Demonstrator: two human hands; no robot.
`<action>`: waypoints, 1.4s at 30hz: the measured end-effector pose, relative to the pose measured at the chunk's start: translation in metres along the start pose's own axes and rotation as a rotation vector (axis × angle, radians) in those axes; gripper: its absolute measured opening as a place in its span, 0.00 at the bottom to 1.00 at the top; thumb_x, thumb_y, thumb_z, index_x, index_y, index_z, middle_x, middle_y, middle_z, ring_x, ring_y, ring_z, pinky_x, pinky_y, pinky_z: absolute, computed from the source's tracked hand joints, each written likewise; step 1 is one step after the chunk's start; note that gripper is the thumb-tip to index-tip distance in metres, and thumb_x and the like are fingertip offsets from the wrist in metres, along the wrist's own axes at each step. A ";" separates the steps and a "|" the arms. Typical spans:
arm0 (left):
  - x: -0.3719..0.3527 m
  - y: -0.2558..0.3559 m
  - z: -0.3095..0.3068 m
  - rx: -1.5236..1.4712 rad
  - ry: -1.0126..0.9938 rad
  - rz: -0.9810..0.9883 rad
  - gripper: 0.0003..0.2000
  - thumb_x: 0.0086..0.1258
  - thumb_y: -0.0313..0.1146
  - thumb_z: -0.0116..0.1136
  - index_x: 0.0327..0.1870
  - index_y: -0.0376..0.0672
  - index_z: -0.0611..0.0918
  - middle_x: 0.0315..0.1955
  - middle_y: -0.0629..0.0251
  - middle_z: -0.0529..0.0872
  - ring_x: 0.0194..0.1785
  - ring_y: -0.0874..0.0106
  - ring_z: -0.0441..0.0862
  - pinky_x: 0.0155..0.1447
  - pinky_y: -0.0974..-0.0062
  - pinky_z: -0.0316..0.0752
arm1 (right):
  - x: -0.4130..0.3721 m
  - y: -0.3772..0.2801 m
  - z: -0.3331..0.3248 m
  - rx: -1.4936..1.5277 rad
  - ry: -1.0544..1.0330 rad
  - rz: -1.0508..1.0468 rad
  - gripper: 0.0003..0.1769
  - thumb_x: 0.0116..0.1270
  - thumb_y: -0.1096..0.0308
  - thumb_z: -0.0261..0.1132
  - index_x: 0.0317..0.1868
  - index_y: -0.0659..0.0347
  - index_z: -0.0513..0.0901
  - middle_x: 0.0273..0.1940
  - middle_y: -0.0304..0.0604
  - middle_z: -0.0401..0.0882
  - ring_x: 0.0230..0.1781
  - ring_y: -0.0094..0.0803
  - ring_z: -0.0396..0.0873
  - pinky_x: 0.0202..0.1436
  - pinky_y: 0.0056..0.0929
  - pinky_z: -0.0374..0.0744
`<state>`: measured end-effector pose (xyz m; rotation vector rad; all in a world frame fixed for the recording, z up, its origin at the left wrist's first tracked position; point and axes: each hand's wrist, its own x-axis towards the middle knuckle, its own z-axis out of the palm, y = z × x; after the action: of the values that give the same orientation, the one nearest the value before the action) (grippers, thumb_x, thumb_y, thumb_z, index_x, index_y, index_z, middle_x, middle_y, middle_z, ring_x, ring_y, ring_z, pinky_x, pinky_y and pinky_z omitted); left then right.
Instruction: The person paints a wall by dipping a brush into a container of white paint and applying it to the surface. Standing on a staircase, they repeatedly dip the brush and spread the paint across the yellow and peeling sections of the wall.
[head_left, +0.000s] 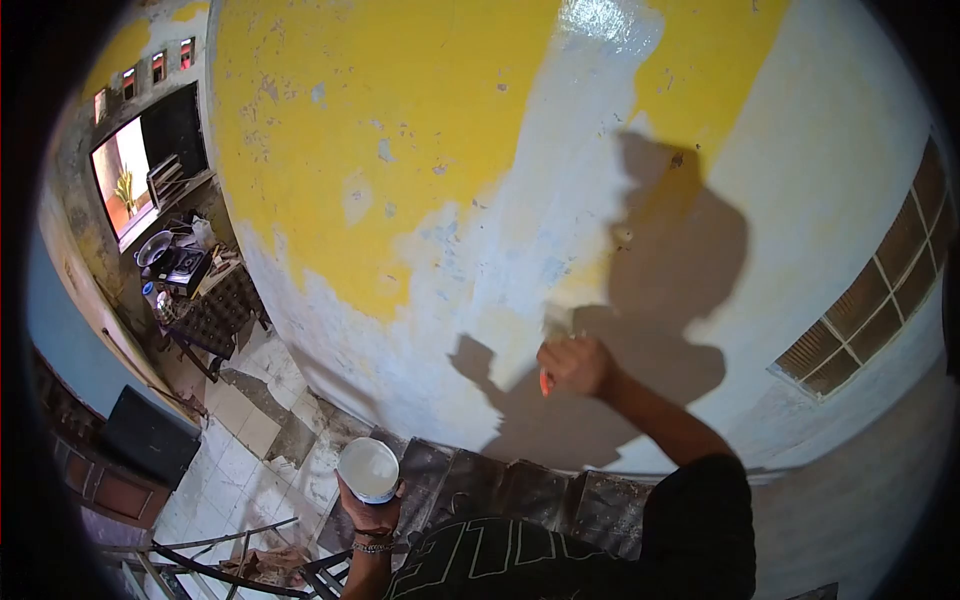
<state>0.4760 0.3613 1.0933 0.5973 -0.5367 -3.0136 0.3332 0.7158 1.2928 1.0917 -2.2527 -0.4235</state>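
My right hand [580, 366] is closed around a paintbrush [545, 382] whose orange handle end pokes out below the fist. The bristles are up against the wall [420, 120], at a spot where pale paint meets leftover yellow. Down at the lower left, my left hand [370, 512] grips a small round tub [368, 468] of white paint from beneath, its open top facing up. Yellow covers much of the upper wall, with chipped spots, while whitish paint runs in streaks through the middle and along the bottom. My shadow falls over the wall near the brush.
Dark sheets [480, 490] cover the floor along the wall's foot. A metal frame [230, 560] stands at the lower left, by a black box [150, 440]. Farther back, a table [215, 310] bears a stove and pans below a window. A paned window [870, 290] is at right.
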 end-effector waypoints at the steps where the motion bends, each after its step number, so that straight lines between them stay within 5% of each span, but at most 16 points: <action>1: 0.002 0.000 -0.002 -0.009 0.019 -0.001 0.30 0.68 0.69 0.44 0.58 0.57 0.75 0.43 0.69 0.82 0.39 0.67 0.79 0.31 0.65 0.68 | -0.007 -0.006 0.012 0.061 0.031 -0.002 0.06 0.52 0.65 0.65 0.29 0.51 0.75 0.25 0.35 0.74 0.26 0.31 0.77 0.28 0.31 0.76; 6: 0.000 0.004 -0.013 0.034 0.027 -0.003 0.28 0.67 0.69 0.44 0.56 0.60 0.77 0.44 0.74 0.82 0.44 0.67 0.79 0.36 0.63 0.67 | -0.007 0.033 -0.008 0.394 0.116 0.133 0.04 0.52 0.67 0.68 0.28 0.50 0.80 0.22 0.35 0.76 0.22 0.31 0.79 0.26 0.31 0.77; 8: 0.002 0.002 -0.013 0.004 0.080 -0.008 0.27 0.66 0.69 0.44 0.56 0.61 0.77 0.45 0.75 0.82 0.45 0.66 0.79 0.37 0.62 0.67 | 0.013 0.073 -0.048 -0.170 0.007 0.152 0.04 0.54 0.69 0.68 0.29 0.53 0.80 0.22 0.39 0.78 0.22 0.38 0.79 0.27 0.35 0.77; 11: 0.005 -0.002 -0.015 0.043 0.087 0.033 0.28 0.67 0.68 0.45 0.56 0.59 0.77 0.45 0.73 0.82 0.44 0.66 0.79 0.36 0.63 0.68 | 0.045 0.110 -0.134 -0.082 0.388 0.204 0.05 0.57 0.71 0.71 0.32 0.58 0.82 0.30 0.45 0.83 0.27 0.42 0.82 0.31 0.37 0.79; 15: 0.004 -0.005 -0.018 0.003 -0.004 0.037 0.28 0.67 0.67 0.44 0.57 0.56 0.76 0.45 0.69 0.82 0.42 0.65 0.80 0.34 0.63 0.70 | 0.052 0.076 -0.151 -0.090 0.384 0.246 0.05 0.57 0.77 0.70 0.32 0.61 0.81 0.29 0.45 0.82 0.28 0.42 0.82 0.32 0.36 0.80; 16: 0.002 -0.006 -0.015 0.009 0.019 0.042 0.29 0.67 0.67 0.44 0.57 0.56 0.76 0.45 0.69 0.82 0.42 0.65 0.80 0.34 0.63 0.70 | 0.050 0.063 -0.122 0.143 0.521 0.196 0.07 0.55 0.73 0.69 0.25 0.58 0.78 0.24 0.42 0.79 0.22 0.41 0.78 0.27 0.35 0.76; 20: -0.002 -0.006 -0.021 -0.012 0.024 0.055 0.30 0.67 0.69 0.45 0.58 0.56 0.76 0.45 0.70 0.82 0.42 0.66 0.80 0.34 0.62 0.71 | -0.004 -0.018 0.025 0.640 0.125 0.313 0.08 0.53 0.69 0.65 0.35 0.55 0.85 0.29 0.41 0.83 0.26 0.41 0.81 0.29 0.38 0.79; 23: -0.008 -0.005 -0.019 -0.005 0.094 0.065 0.30 0.67 0.69 0.45 0.57 0.56 0.77 0.45 0.70 0.82 0.43 0.66 0.80 0.34 0.62 0.71 | -0.035 -0.053 0.115 0.504 0.056 0.276 0.08 0.54 0.69 0.65 0.36 0.54 0.85 0.32 0.41 0.84 0.27 0.41 0.81 0.31 0.38 0.80; 26: -0.011 0.000 -0.018 -0.038 0.150 0.066 0.29 0.67 0.68 0.45 0.57 0.56 0.77 0.45 0.70 0.83 0.44 0.65 0.80 0.36 0.62 0.72 | -0.026 -0.028 0.122 0.474 0.150 0.265 0.08 0.55 0.70 0.66 0.36 0.54 0.85 0.33 0.41 0.83 0.30 0.39 0.82 0.32 0.37 0.79; 28: -0.015 0.002 -0.022 -0.030 0.178 0.090 0.29 0.67 0.68 0.45 0.57 0.56 0.77 0.45 0.70 0.83 0.46 0.64 0.80 0.37 0.61 0.72 | 0.001 0.013 0.057 0.521 0.181 0.439 0.07 0.56 0.72 0.67 0.36 0.53 0.84 0.28 0.41 0.81 0.27 0.39 0.80 0.30 0.36 0.78; 29: -0.014 0.002 -0.025 -0.008 0.186 0.118 0.29 0.67 0.68 0.45 0.58 0.56 0.77 0.46 0.70 0.83 0.46 0.64 0.81 0.37 0.61 0.73 | 0.016 0.034 0.028 0.287 0.338 0.348 0.05 0.56 0.73 0.70 0.32 0.55 0.82 0.26 0.41 0.79 0.24 0.40 0.78 0.27 0.36 0.77; 31: -0.008 -0.003 -0.035 0.055 0.205 0.189 0.29 0.67 0.67 0.46 0.58 0.56 0.77 0.46 0.70 0.83 0.47 0.64 0.81 0.38 0.61 0.74 | 0.048 0.052 -0.032 0.302 0.485 0.295 0.06 0.58 0.71 0.71 0.32 0.57 0.81 0.25 0.43 0.79 0.21 0.39 0.77 0.23 0.34 0.74; 33: -0.004 -0.008 -0.047 0.082 0.202 0.220 0.29 0.67 0.67 0.46 0.58 0.56 0.76 0.47 0.70 0.83 0.48 0.63 0.81 0.40 0.60 0.74 | 0.057 0.045 -0.048 0.294 0.435 0.292 0.06 0.57 0.71 0.72 0.33 0.58 0.82 0.24 0.42 0.79 0.20 0.39 0.77 0.22 0.34 0.74; 37: -0.011 -0.006 -0.042 -0.084 0.086 0.123 0.30 0.66 0.68 0.46 0.59 0.56 0.76 0.49 0.69 0.83 0.50 0.62 0.81 0.43 0.58 0.75 | 0.059 -0.022 0.069 0.513 0.316 0.233 0.06 0.54 0.70 0.69 0.33 0.52 0.81 0.25 0.39 0.79 0.23 0.37 0.80 0.25 0.35 0.76; 39: -0.013 -0.006 -0.045 -0.051 0.050 0.126 0.31 0.66 0.69 0.45 0.60 0.56 0.76 0.51 0.69 0.83 0.51 0.62 0.81 0.46 0.56 0.75 | 0.059 -0.052 0.124 0.480 0.057 0.248 0.05 0.53 0.69 0.66 0.29 0.50 0.79 0.24 0.37 0.78 0.25 0.37 0.81 0.26 0.36 0.76; 42: -0.013 -0.005 -0.047 -0.087 0.113 0.098 0.32 0.66 0.70 0.44 0.61 0.56 0.76 0.52 0.69 0.82 0.53 0.62 0.80 0.48 0.55 0.74 | 0.070 -0.049 0.153 0.433 0.050 0.265 0.05 0.52 0.69 0.66 0.27 0.49 0.77 0.23 0.36 0.77 0.25 0.37 0.81 0.27 0.37 0.77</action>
<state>0.5061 0.3519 1.0556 0.7082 -0.4147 -2.8731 0.2317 0.6342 1.1758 0.9678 -2.4624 0.2086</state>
